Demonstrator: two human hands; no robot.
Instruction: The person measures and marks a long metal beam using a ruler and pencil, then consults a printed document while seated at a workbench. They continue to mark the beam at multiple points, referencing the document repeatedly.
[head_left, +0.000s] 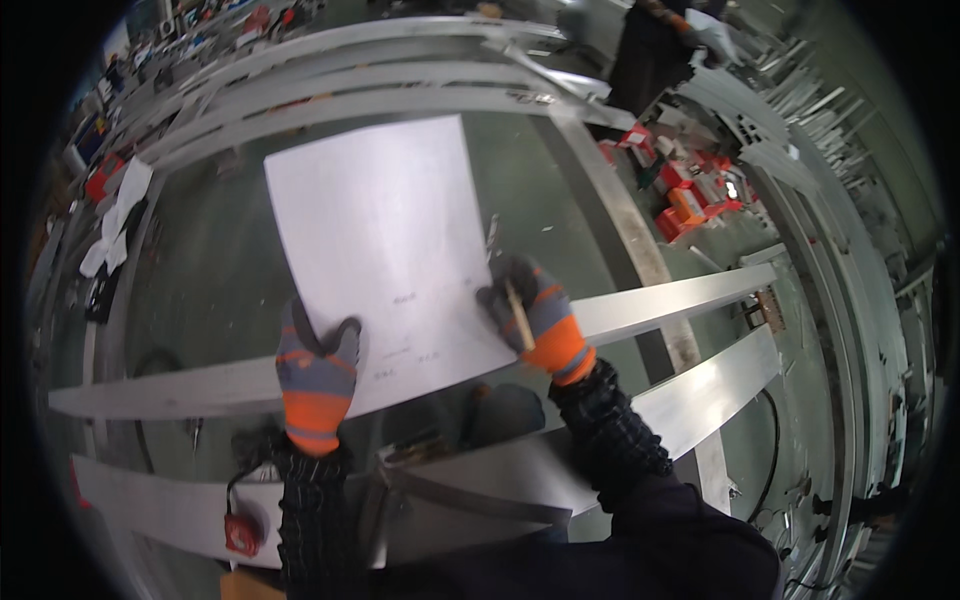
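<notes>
A large white sheet of paper (385, 220) with a few small marks near its lower edge is held up in front of me, tilted away. My left hand (318, 375), in a grey and orange glove, grips its lower left edge with the thumb on top. At the lower right edge, my right hand (545, 325) pinches the sheet in a matching glove. A thin tan stick, perhaps a pencil (520, 315), is tucked along that hand's fingers. Beneath the paper runs a long silver metal profile (680, 302), partly hidden by sheet and hands.
Closer to me lies another wide metal profile (710, 390). A small red device with a black cord (242, 533) rests at lower left. Red boxes (682, 185) sit at right. A long metal frame (390, 100) spans the back. Another person (650, 50) stands at far right.
</notes>
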